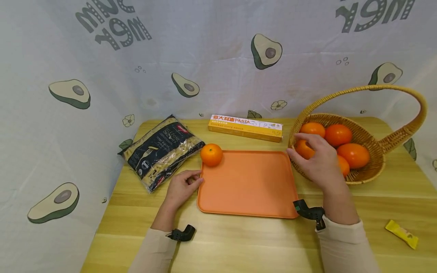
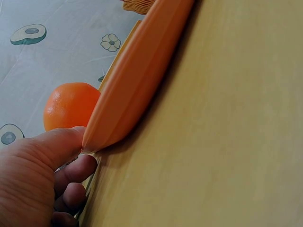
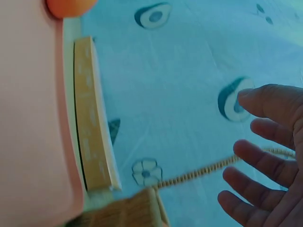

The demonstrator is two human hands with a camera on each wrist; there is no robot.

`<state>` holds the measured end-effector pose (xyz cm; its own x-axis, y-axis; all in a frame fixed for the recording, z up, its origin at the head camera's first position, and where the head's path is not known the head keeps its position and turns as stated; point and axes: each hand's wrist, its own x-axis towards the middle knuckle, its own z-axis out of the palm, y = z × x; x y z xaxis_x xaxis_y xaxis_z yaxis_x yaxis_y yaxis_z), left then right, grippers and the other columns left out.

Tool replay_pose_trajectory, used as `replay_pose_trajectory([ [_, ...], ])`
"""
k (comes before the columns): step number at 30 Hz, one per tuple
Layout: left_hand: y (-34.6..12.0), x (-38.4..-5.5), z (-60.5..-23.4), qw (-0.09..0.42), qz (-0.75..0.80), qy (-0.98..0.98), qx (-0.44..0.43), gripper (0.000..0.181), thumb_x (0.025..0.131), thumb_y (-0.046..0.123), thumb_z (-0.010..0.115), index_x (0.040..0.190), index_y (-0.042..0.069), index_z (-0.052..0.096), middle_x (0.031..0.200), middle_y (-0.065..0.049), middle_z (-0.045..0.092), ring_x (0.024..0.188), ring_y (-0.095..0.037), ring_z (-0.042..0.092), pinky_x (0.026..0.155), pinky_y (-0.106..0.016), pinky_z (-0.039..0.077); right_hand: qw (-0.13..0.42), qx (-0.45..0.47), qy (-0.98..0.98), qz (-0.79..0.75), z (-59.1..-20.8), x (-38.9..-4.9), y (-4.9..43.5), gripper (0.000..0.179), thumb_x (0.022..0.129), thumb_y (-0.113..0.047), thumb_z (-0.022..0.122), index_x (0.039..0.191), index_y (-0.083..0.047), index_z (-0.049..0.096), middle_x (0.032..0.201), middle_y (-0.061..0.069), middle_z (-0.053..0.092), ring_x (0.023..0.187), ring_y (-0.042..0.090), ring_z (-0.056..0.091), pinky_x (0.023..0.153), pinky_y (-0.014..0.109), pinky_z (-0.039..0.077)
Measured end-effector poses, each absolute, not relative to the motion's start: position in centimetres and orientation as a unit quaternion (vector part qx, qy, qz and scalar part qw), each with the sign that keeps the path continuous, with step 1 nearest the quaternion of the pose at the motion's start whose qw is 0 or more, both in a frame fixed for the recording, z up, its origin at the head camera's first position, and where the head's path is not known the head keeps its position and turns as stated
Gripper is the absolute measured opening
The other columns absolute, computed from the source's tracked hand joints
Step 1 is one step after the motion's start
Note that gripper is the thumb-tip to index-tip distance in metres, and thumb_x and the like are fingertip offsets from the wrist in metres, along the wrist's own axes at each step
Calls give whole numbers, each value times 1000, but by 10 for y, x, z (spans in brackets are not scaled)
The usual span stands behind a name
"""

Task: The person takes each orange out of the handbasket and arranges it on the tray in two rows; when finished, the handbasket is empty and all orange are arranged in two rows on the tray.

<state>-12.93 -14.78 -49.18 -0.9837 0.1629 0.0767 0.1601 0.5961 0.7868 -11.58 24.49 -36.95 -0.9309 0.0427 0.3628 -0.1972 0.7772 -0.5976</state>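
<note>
My left hand is at the left edge of an orange rectangular tray, pinching its rim. In the left wrist view the thumb lies against the tray with the other fingers curled below. One orange rests in the tray's far left corner. My right hand is over the left side of a wicker basket. Its fingers are spread with nothing between them, as the right wrist view shows. Several orange round fruits lie in the basket, some partly hidden by this hand.
A bag of pasta lies left of the tray, and a yellow and white pasta box behind it. The basket's tall handle arches up at the right. A small yellow packet lies at the near right. An avocado-print curtain hangs behind.
</note>
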Motion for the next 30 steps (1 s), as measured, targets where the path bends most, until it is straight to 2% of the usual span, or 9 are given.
replay_pose_trajectory([
  [3, -148, -130, -491, 2, 441, 893, 91, 27, 93, 26, 77, 119, 19, 78, 92, 2, 72, 73, -10, 58, 66, -23, 49, 181, 8, -925, 333, -370, -117, 260, 43, 90, -20, 79, 129, -7, 66, 130, 22, 63, 118, 45, 57, 97, 63, 44],
  [6, -148, -130, -492, -1, 438, 894, 94, 27, 93, 26, 77, 119, 19, 78, 93, 3, 72, 72, -9, 58, 65, -23, 49, 181, -16, -926, 331, -371, -118, 273, 44, 91, -21, 77, 131, -6, 66, 133, 23, 61, 120, 44, 56, 98, 58, 43],
  [9, -149, -130, -492, -4, 437, 894, 95, 27, 93, 26, 78, 119, 19, 78, 92, 3, 72, 72, -9, 58, 65, -23, 49, 183, -29, -925, 332, -374, -120, 285, 44, 92, -22, 76, 132, -6, 66, 136, 22, 59, 122, 43, 56, 98, 38, 44],
  [10, -149, -130, -492, -5, 437, 895, 96, 27, 93, 26, 77, 119, 19, 78, 92, 3, 72, 72, -9, 57, 65, -23, 49, 181, -33, -925, 333, -376, -121, 288, 45, 93, -24, 76, 132, -7, 65, 138, 22, 58, 123, 43, 55, 98, 38, 43],
  [13, -148, -130, -492, -4, 438, 894, 95, 27, 93, 27, 77, 119, 19, 78, 92, 3, 72, 72, -9, 57, 65, -23, 48, 171, -38, -926, 334, -380, -124, 297, 47, 93, -28, 76, 133, -6, 64, 140, 23, 55, 126, 46, 52, 102, 44, 43],
  [16, -148, -130, -491, -4, 439, 893, 97, 27, 92, 26, 78, 119, 19, 78, 92, 2, 72, 71, -9, 57, 64, -23, 47, 157, -36, -930, 331, -384, -126, 304, 52, 93, -27, 77, 135, -3, 61, 142, 27, 51, 125, 50, 50, 100, 65, 39],
  [22, -148, -130, -492, -1, 438, 894, 96, 27, 92, 26, 78, 119, 19, 78, 92, 2, 72, 71, -8, 57, 65, -23, 48, 105, -39, -944, 309, -392, -129, 313, 62, 93, -32, 76, 142, -1, 53, 149, 31, 42, 120, 53, 50, 98, 68, 40],
  [30, -148, -129, -491, 1, 439, 893, 95, 28, 92, 26, 78, 119, 19, 78, 92, 2, 72, 71, -8, 57, 65, -23, 48, 75, -34, -957, 277, -406, -138, 317, 65, 93, -44, 74, 140, -4, 53, 153, 31, 39, 136, 57, 37, 108, 74, 29],
])
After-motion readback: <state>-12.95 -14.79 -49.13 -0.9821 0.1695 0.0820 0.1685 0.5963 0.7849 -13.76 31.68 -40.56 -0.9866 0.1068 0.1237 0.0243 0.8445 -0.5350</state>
